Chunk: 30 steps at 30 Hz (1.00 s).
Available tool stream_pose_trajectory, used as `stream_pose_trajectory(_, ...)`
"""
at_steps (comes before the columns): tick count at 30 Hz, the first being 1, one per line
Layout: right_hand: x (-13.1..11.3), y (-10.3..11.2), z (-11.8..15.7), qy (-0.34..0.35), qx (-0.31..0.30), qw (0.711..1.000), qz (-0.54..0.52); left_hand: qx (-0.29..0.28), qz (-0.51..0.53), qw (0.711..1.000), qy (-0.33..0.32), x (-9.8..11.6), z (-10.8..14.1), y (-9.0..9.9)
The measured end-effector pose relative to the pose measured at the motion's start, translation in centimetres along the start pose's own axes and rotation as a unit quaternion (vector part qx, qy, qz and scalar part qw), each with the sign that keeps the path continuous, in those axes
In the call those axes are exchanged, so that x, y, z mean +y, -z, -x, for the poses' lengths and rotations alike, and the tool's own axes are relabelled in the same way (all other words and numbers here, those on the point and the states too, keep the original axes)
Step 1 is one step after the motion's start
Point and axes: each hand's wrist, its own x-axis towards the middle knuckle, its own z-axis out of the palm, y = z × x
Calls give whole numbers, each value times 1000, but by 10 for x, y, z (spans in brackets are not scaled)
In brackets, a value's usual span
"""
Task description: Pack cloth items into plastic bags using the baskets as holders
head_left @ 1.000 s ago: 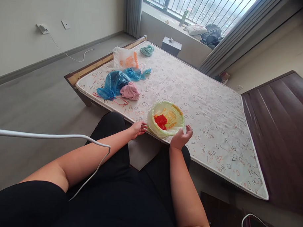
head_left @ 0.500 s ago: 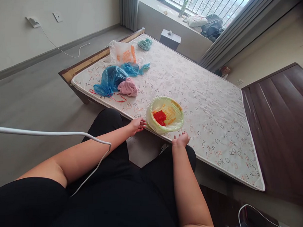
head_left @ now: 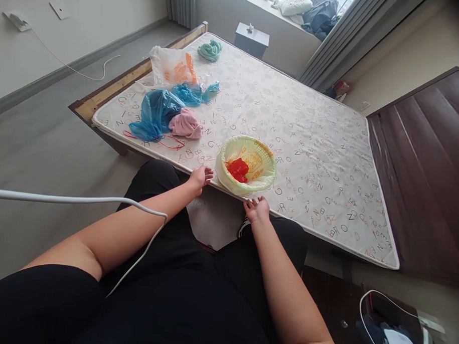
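A light green bin (head_left: 269,181) lined with a thin yellowish plastic bag stands upright near the front edge of the mattress (head_left: 312,160). Inside it lies a crumpled red piece (head_left: 237,170), perhaps a plastic bag. My left hand (head_left: 201,178) is just left of the bin at the mattress edge, fingers stretched out and holding nothing. Close below the bin's near side is my right hand (head_left: 258,210), its fingers spread, also with nothing in it. Whether the right fingertips touch the mattress edge I cannot tell.
Farther left on the mattress lie a blue plastic bag (head_left: 158,112), a pink cloth (head_left: 186,124), a white bag with orange print (head_left: 171,67) and a green cloth (head_left: 210,50). A white cable (head_left: 63,198) crosses over my left arm. The dark headboard (head_left: 421,183) is at right.
My right hand has moved left, nearer the bin's front, and its fingers have opened out. My left hand has drawn slightly away from the bin. The view has tilted downward.
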Motion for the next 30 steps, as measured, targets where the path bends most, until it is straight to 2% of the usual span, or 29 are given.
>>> stream_pose_trajectory(4, 12, -5, 7, -31, -56, 998, -9, 0, -22, 1000, 9, -5, -3, -3)
stream_pose_trajectory(6, 14, -6, 8, -39, -65, 997, -5, 0, -32, 999, 17, -7, -5, -5)
stream_pose_trajectory(14, 6, -3, 1, -49, -102, 994, -9, -26, -58, 997, 49, -13, -17, -7)
stream_pose_trajectory(20, 4, -3, -4, -37, -105, 994, -5, -52, -59, 995, 64, -14, -15, -12)
stream_pose_trajectory(27, -1, -9, -6, -23, -68, 997, -40, -91, -55, 990, 88, -9, -3, -15)
stream_pose_trajectory(30, -4, -10, -9, -16, -74, 996, -51, -109, -44, 989, 90, -9, -2, -14)
